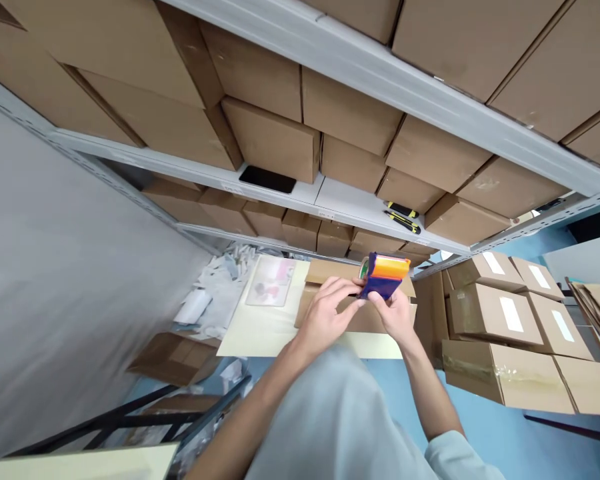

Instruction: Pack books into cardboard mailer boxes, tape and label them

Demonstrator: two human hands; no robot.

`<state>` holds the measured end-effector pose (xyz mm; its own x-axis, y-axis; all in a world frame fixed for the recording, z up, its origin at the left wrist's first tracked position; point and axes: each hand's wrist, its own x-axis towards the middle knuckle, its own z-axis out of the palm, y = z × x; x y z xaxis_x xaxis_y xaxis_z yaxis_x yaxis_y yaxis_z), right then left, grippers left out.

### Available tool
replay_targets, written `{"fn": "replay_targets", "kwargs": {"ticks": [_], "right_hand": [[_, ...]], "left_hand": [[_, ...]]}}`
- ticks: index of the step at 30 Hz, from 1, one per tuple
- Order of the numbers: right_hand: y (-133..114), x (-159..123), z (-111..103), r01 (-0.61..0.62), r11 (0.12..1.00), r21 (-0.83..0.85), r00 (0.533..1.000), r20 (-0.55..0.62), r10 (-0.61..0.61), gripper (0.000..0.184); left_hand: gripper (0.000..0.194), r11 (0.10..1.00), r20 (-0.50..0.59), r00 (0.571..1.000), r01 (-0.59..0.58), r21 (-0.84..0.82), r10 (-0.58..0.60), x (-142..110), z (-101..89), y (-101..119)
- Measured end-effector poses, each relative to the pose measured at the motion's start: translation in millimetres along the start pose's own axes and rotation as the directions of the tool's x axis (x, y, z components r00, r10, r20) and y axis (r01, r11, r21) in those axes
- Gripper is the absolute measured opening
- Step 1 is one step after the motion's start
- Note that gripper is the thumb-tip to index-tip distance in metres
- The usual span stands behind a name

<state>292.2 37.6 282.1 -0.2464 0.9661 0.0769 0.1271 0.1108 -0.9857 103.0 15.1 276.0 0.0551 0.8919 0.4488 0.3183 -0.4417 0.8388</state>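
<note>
Over the pale table, a blue and orange tape dispenser [384,275] is held up in both hands, with the edge of a greenish tape roll [364,268] showing at its left. My right hand [395,313] grips its lower right part, thumb against the blue face. My left hand [330,310] is closed at its left side, fingertips and thumb pinched near the roll; exactly what lies between them is partly hidden. Below and behind the hands sits a brown cardboard box [313,293] with flaps showing.
A clear bag with a pink print [270,283] lies on the table [237,327]. Shelves of cartons rise ahead, holding a black phone [267,179] and two yellow-black utility knives [403,221]. Labelled cartons [500,313] are stacked at right; waste paper [215,293] is piled at left.
</note>
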Motion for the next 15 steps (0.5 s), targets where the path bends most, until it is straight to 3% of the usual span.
{"fn": "replay_targets", "kwargs": {"ticks": [2, 5, 8, 12, 15], "right_hand": [[-5, -1, 0, 0.04, 0.997, -0.066, 0.999, -0.022, -0.042, 0.045], [-14, -6, -7, 0.112, 0.971, -0.212, 0.994, 0.042, -0.105, 0.037], [-21, -12, -18, 0.226, 0.902, -0.369, 0.973, 0.134, -0.189, 0.021], [-27, -14, -27, 0.448, 0.712, -0.541, 0.894, 0.26, -0.365, 0.015], [-34, -13, -27, 0.572, 0.578, -0.582, 0.817, 0.345, -0.462, 0.014]], "left_hand": [[0.018, 1.0, -0.045, 0.999, 0.03, -0.005, -0.03, -2, -12.2, 7], [0.041, 0.995, -0.131, 0.988, 0.073, -0.071, -0.082, 1, -37.4, 24], [0.041, 0.998, -0.12, 0.991, 0.047, -0.048, -0.053, 12, -60.1, 43], [0.03, 0.995, -0.068, 0.995, -0.072, 0.071, 0.077, 23, -74.4, 61], [0.025, 0.985, -0.042, 0.99, -0.127, 0.119, 0.133, 25, -79.0, 65]]}}
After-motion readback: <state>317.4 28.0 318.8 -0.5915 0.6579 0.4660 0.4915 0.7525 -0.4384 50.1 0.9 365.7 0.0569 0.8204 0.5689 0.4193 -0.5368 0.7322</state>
